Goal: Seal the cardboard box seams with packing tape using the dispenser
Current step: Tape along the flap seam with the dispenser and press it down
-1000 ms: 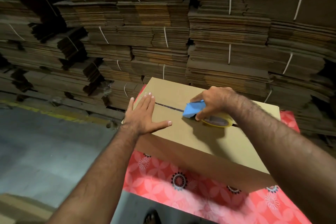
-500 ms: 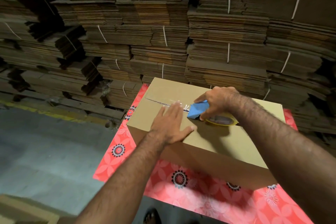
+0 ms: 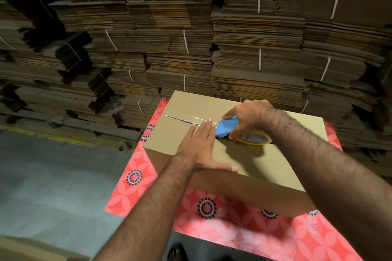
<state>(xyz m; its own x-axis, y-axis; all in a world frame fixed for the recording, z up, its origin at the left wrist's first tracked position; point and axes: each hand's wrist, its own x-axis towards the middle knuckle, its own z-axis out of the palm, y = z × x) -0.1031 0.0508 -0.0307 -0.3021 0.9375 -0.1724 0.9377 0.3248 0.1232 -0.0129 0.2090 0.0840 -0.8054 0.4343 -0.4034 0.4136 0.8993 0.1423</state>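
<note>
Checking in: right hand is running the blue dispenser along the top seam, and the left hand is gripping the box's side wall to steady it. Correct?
Not quite. In the head view the left hand lies flat on the top of the box, fingers straight, just behind the blue dispenser, not gripping the side wall. The right hand does hold the dispenser on the top seam.

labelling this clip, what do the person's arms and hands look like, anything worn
Both forearms are bare and hairy, with no sleeves in view. The left hand and right hand wear no gloves; no ring, watch or bracelet shows. Fingernails on the left hand look short and pale.
</note>
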